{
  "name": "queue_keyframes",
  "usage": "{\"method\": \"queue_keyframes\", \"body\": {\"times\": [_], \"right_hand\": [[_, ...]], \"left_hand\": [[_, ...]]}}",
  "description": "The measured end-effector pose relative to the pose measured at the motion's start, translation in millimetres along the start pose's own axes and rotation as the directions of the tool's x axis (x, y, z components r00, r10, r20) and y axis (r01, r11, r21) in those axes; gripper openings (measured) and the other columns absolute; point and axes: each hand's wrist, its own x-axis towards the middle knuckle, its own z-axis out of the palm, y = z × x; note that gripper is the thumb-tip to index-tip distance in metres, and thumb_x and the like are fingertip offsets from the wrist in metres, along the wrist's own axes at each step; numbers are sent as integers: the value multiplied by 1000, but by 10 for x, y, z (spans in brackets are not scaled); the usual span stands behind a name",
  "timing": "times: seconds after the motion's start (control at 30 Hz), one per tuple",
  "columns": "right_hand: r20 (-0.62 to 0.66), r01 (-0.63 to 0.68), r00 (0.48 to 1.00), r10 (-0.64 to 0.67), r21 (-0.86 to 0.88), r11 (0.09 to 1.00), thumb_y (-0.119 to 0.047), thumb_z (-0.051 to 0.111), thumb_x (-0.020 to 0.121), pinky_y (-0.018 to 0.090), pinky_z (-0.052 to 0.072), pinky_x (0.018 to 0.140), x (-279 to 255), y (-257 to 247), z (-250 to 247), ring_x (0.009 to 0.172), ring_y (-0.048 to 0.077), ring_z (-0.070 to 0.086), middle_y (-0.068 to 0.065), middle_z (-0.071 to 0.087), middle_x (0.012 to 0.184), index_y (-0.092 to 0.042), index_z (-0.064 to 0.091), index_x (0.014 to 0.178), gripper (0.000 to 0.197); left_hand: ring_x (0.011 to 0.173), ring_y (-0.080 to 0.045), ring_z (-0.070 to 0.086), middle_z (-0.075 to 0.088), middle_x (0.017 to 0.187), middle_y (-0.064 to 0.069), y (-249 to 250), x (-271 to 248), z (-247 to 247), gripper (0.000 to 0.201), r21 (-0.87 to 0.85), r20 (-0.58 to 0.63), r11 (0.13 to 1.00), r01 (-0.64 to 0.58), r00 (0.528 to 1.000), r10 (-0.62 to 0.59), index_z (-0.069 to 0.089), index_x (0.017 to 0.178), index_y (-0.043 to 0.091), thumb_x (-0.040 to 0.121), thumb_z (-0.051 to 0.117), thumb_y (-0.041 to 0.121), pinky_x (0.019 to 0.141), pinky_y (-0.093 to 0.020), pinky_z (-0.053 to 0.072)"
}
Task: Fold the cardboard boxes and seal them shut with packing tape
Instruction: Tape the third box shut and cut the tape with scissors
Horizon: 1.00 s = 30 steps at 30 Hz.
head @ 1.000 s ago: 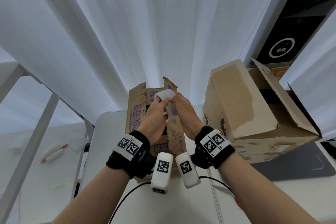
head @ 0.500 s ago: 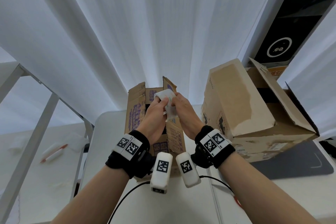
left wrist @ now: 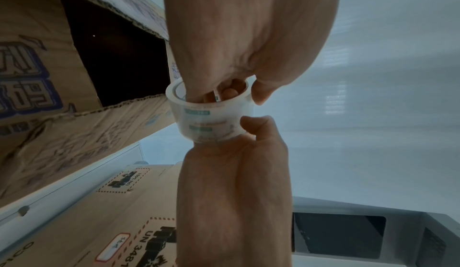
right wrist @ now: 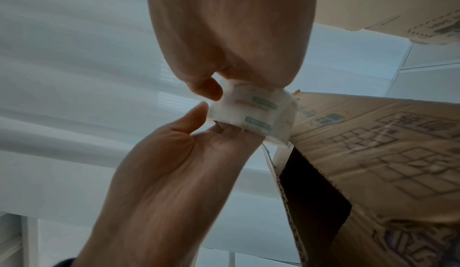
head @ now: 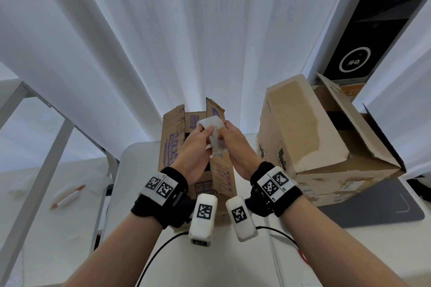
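A roll of clear packing tape (head: 215, 137) is held by both hands above the open printed cardboard box (head: 172, 147). My left hand (head: 198, 144) has its fingers inside the roll's core (left wrist: 224, 92) and its thumb outside. My right hand (head: 233, 144) pinches the roll's outer face, its thumb pressed on the tape (left wrist: 248, 129). The right wrist view shows the roll (right wrist: 254, 113) between the right hand (right wrist: 224, 88) above and the left hand (right wrist: 211, 119) below. The box's flaps stand up and its inside (left wrist: 119, 54) is dark. No loose tape end shows.
A larger plain cardboard box (head: 314, 142) with raised flaps stands at the right, partly on a dark mat (head: 373, 205). Both boxes sit on a white table (head: 140, 170). Behind are white curtains and a black device (head: 354, 63). A metal frame (head: 46, 158) stands at the left.
Both hands stay at the tape roll above the printed box; the fingers have shifted a little on it. The boxes have not moved.
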Motion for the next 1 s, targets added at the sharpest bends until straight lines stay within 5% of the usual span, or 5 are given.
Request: {"method": "queue_keyframes", "body": {"times": [0.3,0.43,0.53,0.73,1.0], "right_hand": [[203,82,976,-83,12,997,4,54,97,23,56,84,-91,-90,-205,106,17,68,13,70,122,-14,45,142,50],[193,115,975,-109,-19,993,2,56,96,33,55,93,-94,-93,-221,108,24,69,15,71,118,-12,46,142,48],[199,118,974,-107,-45,992,0,57,97,36,55,95,-99,-75,-247,110,25,69,14,72,116,-11,48,141,46],[171,106,982,-81,-141,984,1,59,95,36,55,95,-77,-58,-270,106,22,71,11,74,112,-12,52,136,43],[131,133,987,-95,-315,940,-3,65,92,45,52,100,-3,-56,-267,106,20,70,6,76,106,-17,60,129,41]], "left_hand": [[97,-29,70,64,121,-19,210,133,-201,40,171,-114,985,-37,992,57,48,126,7,97,62,32,75,-41,61],[104,-5,59,52,117,7,277,144,-178,28,738,34,570,-361,864,502,64,122,30,95,62,37,84,-22,51],[102,0,50,55,108,14,344,164,-216,25,840,305,259,-477,810,502,74,113,29,88,71,32,86,-11,39],[82,-13,65,71,90,14,444,223,-272,22,883,352,104,-458,793,497,81,86,27,75,72,44,80,-45,52],[75,-14,63,69,81,13,505,267,-260,8,886,435,-45,-462,791,430,79,82,25,83,77,32,71,-43,54]]}}
